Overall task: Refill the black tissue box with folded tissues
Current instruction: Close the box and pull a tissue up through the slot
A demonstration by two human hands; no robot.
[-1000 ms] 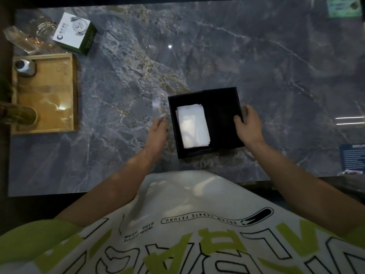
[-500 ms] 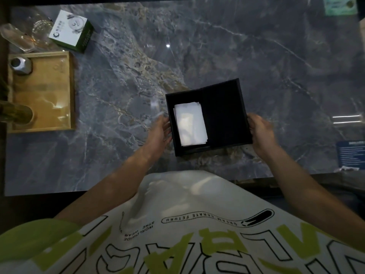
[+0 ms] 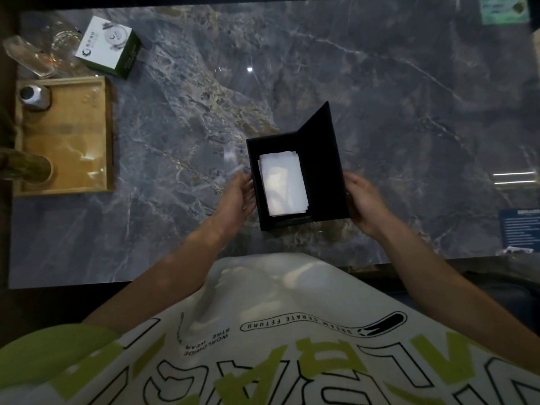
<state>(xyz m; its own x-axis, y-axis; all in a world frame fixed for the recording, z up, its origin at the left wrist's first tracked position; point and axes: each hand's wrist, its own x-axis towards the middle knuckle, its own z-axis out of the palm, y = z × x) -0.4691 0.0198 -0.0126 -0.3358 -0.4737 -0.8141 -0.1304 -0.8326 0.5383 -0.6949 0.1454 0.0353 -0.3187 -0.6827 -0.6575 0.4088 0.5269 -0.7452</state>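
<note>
The black tissue box (image 3: pixel 254 147) stands on the marble table near its front edge, with a stack of white folded tissues (image 3: pixel 283 184) lying inside its left half. Its black hinged lid (image 3: pixel 323 171) is raised at an angle on the right side. My left hand (image 3: pixel 238 194) rests flat against the box's left wall, fingers apart. My right hand (image 3: pixel 363 200) grips the lid's right edge from outside.
A wooden tray (image 3: pixel 67 135) with a small metal-capped jar (image 3: pixel 33 96) and a cylinder (image 3: pixel 27 171) sits at the far left. A white and green carton (image 3: pixel 109 49) and clear glassware (image 3: pixel 43 54) lie behind it. A blue card (image 3: pixel 520 229) is at the right edge.
The lid, lying flat to the right a second ago, has been lifted by my right hand and swung up toward the box. My left hand has moved against the box's left wall.
</note>
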